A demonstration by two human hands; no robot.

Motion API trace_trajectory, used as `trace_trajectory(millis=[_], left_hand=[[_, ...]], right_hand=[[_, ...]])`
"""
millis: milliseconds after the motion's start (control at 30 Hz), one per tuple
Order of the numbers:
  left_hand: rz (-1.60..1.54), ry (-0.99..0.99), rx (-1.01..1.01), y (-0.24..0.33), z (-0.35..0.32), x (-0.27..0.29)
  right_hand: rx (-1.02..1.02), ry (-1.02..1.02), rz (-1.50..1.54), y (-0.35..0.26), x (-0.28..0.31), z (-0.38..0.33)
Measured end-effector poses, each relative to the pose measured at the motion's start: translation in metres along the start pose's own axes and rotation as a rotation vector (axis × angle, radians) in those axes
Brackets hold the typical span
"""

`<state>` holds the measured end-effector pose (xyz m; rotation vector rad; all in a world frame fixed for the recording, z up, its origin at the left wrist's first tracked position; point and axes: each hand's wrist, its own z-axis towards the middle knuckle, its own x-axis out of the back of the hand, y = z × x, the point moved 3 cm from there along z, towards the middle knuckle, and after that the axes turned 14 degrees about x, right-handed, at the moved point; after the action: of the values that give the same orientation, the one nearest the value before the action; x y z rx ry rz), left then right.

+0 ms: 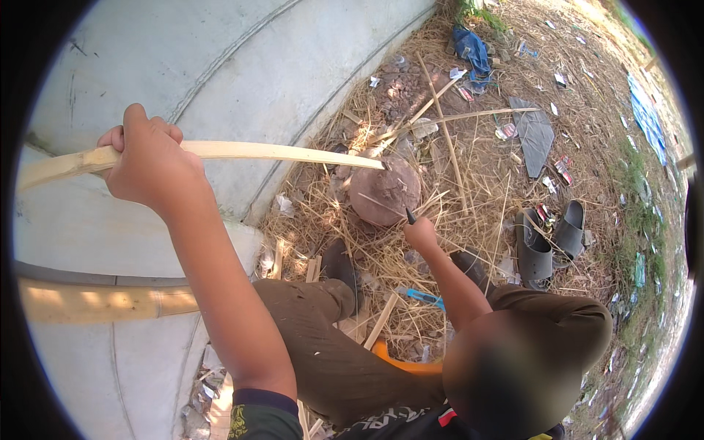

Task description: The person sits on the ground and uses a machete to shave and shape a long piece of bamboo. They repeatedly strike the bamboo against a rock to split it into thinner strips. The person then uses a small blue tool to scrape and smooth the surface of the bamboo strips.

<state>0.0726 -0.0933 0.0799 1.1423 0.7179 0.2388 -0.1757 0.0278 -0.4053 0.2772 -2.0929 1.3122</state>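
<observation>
My raised left hand (150,158) is closed around a long pale bamboo strip (271,152). The strip runs past the left rim, and its dark-tipped right end reaches the top of a round brown chopping block (370,209); whether it touches cannot be told. Just right of the block, my right hand (420,233) is closed on a small black-ended tool (411,216), perhaps a knife, its shape mostly hidden. Between my legs lies a light-blue box cutter (422,297) on straw and shavings.
A pale sheet wall (183,66) stands at the left, a thick bamboo pole (110,302) along it. Grey slippers (534,253) lie right of my foot. Bamboo sticks (444,132), a grey scrap (532,136) and blue cloth (473,55) litter the ground. Something orange (403,361) shows under my leg.
</observation>
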Motion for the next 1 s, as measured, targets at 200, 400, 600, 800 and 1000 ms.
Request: trace_trajectory(millis=[200, 400, 600, 800, 1000], left_hand=[[0.030, 0.095, 0.013, -0.002, 0.017, 0.021], [0.038, 0.063, 0.007, -0.003, 0.017, 0.021], [0.048, 0.066, 0.039, -0.003, 0.015, 0.011], [0.042, 0.133, 0.048, -0.008, 0.032, 0.032], [0.061, 0.094, 0.039, 0.001, 0.014, 0.014]], right_hand=[[-0.412, -0.267, 1.064, -0.081, 0.025, -0.020], [0.442, 0.417, 0.720, -0.153, 0.102, -0.020], [-0.118, -0.094, -0.032, -0.025, 0.013, 0.003], [-0.262, -0.220, 0.844, -0.117, 0.054, -0.016], [0.659, 0.472, 0.946, -0.162, 0.108, -0.030]])
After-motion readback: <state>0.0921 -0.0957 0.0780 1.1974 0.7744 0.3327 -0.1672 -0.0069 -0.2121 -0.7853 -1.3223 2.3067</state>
